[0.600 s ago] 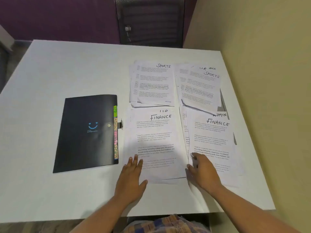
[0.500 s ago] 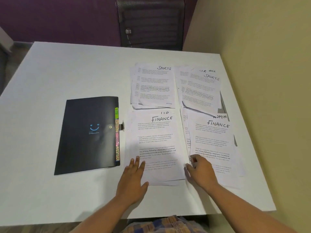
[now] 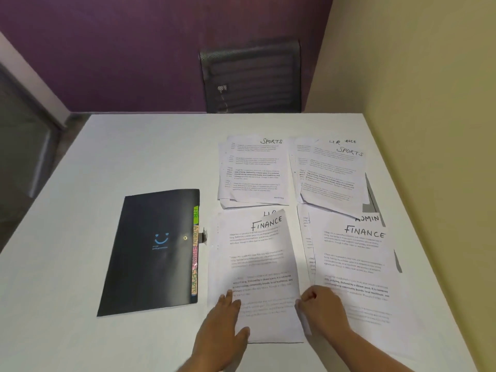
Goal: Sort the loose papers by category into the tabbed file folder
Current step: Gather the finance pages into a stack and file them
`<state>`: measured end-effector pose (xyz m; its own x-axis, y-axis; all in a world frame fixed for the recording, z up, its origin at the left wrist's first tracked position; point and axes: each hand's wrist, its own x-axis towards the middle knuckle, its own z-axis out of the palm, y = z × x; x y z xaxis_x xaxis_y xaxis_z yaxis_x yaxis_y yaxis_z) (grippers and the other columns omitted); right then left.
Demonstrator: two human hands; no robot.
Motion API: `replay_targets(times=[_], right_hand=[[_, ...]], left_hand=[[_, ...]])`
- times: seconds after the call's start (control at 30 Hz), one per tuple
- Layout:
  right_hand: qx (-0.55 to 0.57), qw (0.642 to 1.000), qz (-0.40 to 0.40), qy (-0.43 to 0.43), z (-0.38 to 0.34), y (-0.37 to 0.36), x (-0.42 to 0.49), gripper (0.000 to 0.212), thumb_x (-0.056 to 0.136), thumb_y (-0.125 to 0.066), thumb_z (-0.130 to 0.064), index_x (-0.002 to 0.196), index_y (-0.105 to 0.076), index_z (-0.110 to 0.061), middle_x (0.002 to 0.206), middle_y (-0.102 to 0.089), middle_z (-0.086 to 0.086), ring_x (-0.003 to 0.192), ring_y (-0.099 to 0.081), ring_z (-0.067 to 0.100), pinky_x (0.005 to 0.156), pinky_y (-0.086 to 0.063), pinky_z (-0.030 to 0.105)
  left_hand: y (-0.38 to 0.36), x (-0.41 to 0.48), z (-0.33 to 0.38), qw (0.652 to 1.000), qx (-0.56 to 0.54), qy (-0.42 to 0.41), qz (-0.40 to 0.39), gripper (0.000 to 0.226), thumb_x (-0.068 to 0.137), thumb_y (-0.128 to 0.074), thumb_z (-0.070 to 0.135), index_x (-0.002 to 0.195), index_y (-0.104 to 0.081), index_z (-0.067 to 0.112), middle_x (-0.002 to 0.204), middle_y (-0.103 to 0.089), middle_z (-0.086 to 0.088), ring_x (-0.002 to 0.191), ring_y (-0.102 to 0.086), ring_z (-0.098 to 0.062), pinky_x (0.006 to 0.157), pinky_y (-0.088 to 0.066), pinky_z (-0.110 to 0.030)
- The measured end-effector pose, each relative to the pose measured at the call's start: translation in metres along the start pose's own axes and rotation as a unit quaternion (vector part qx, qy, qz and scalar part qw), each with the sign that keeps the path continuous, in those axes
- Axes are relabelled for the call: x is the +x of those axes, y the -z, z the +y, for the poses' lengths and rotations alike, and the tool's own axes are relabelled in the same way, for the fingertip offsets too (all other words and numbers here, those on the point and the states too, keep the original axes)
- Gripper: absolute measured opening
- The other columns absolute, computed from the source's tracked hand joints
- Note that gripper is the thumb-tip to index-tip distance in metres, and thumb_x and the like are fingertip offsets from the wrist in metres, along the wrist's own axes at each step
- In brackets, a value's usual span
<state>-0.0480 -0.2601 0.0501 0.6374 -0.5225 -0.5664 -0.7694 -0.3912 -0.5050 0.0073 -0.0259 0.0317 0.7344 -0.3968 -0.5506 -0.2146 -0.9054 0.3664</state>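
A black tabbed file folder (image 3: 150, 251) lies shut on the white table (image 3: 134, 157), its coloured tabs (image 3: 195, 251) along the right edge. Right of it lie four piles of loose papers: a far-left SPORTS pile (image 3: 255, 170), a far-right SPORTS pile (image 3: 332, 175), a near-left FINANCE sheet (image 3: 257, 253) and a near-right FINANCE pile (image 3: 354, 259). My left hand (image 3: 222, 326) rests flat on the near-left sheet's lower left corner. My right hand (image 3: 322, 307) pinches that sheet's right edge, which is slightly raised and skewed. An HR sheet peeks out beneath it.
A dark chair (image 3: 252, 76) stands behind the table's far edge. A yellow wall (image 3: 429, 130) runs close along the table's right side. The purple wall is at the back.
My right hand has slid left from the near-right FINANCE pile to the near-left sheet's right edge, and that sheet has tilted. My head has tipped up, showing more of the chair.
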Motion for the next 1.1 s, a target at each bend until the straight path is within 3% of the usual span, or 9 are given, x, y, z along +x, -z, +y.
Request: replay_targets(times=[0.17,0.33,0.43,0.57,0.67,0.77,0.9,1.0,1.1], right_hand=[[0.023,0.999,-0.012,0.028,0.006,0.006,0.010,0.010,0.084,-0.062,-0.014,0.075,-0.064,-0.016,0.075,-0.067,-0.005,0.068,-0.059,0.009,0.057,-0.044,0.023],[0.058,0.996,-0.001,0.067,0.013,0.013,0.009,0.025,0.086,-0.066,-0.011,0.065,-0.061,-0.023,0.060,-0.060,-0.011,0.061,-0.054,0.007,0.055,-0.040,0.021],[0.122,0.991,-0.024,0.052,0.014,0.017,-0.003,0.020,0.084,-0.071,-0.012,0.067,-0.064,-0.018,0.049,-0.052,-0.011,0.054,-0.049,0.012,0.059,-0.041,0.025],[0.239,0.969,-0.057,0.039,0.013,0.027,-0.024,0.008,0.087,-0.072,-0.008,0.081,-0.067,-0.007,0.059,-0.053,0.000,0.051,-0.048,0.007,0.052,-0.040,0.018],[0.286,0.954,-0.079,0.032,0.007,0.034,-0.035,0.008,0.088,-0.072,-0.010,0.091,-0.068,-0.004,0.076,-0.071,0.017,0.062,-0.060,0.016,0.058,-0.044,0.026],[0.304,0.950,-0.060,0.032,0.003,0.042,-0.040,0.004,0.088,-0.071,-0.008,0.091,-0.069,-0.006,0.084,-0.073,0.022,0.070,-0.063,0.022,0.065,-0.046,0.032],[0.297,0.954,-0.040,0.028,0.004,0.049,-0.039,0.012,0.087,-0.073,-0.011,0.090,-0.068,0.000,0.065,-0.058,0.012,0.067,-0.049,0.021,0.063,-0.044,0.030],[0.291,0.957,-0.010,0.011,-0.001,0.059,-0.041,0.026,0.091,-0.068,-0.031,0.088,-0.072,-0.006,0.073,-0.070,-0.001,0.069,-0.063,0.022,0.060,-0.048,0.029],[0.315,0.947,0.038,-0.051,0.006,0.075,-0.035,0.036,0.095,-0.062,-0.037,0.089,-0.071,-0.004,0.082,-0.073,0.007,0.071,-0.067,0.025,0.056,-0.056,0.028]], left_hand=[[0.009,-0.009,0.016,0.991,-0.100,-0.003,0.089,0.062,0.092,-0.056,0.049,0.149,-0.035,0.039,0.161,-0.017,0.020,0.144,-0.033,-0.006,0.112,-0.034,-0.025],[0.015,-0.010,0.022,0.958,-0.208,0.022,0.197,0.053,0.093,-0.062,0.034,0.143,-0.048,0.024,0.155,-0.036,0.011,0.141,-0.039,-0.011,0.109,-0.026,-0.020],[0.023,-0.011,0.021,0.931,-0.315,0.070,0.171,0.064,0.092,-0.065,0.034,0.149,-0.038,0.021,0.157,-0.036,0.005,0.142,-0.038,-0.015,0.116,-0.030,-0.030],[0.050,-0.014,0.024,0.902,-0.413,0.107,0.066,0.074,0.092,-0.061,0.050,0.153,-0.030,0.021,0.155,-0.037,0.009,0.143,-0.037,-0.018,0.117,-0.034,-0.042],[0.075,-0.014,0.028,0.897,-0.437,0.070,0.028,0.029,0.099,-0.054,0.037,0.125,-0.062,0.027,0.121,-0.069,0.012,0.109,-0.066,-0.006,0.088,-0.055,-0.022],[0.089,-0.011,0.036,0.890,-0.452,0.045,0.044,0.019,0.102,-0.051,0.018,0.105,-0.069,0.023,0.094,-0.072,0.016,0.075,-0.069,0.008,0.058,-0.049,-0.006],[0.097,-0.008,0.046,0.875,-0.478,0.049,0.055,0.022,0.102,-0.052,0.017,0.099,-0.072,0.027,0.094,-0.077,0.014,0.088,-0.073,-0.005,0.077,-0.058,-0.024],[0.096,-0.002,0.051,0.864,-0.499,0.050,0.043,0.022,0.102,-0.052,0.018,0.102,-0.073,0.025,0.098,-0.078,0.008,0.093,-0.074,-0.015,0.090,-0.058,-0.042],[0.094,-0.001,0.054,0.867,-0.494,0.052,0.051,0.023,0.102,-0.051,0.019,0.103,-0.073,0.025,0.099,-0.078,0.007,0.093,-0.074,-0.017,0.090,-0.058,-0.043]])
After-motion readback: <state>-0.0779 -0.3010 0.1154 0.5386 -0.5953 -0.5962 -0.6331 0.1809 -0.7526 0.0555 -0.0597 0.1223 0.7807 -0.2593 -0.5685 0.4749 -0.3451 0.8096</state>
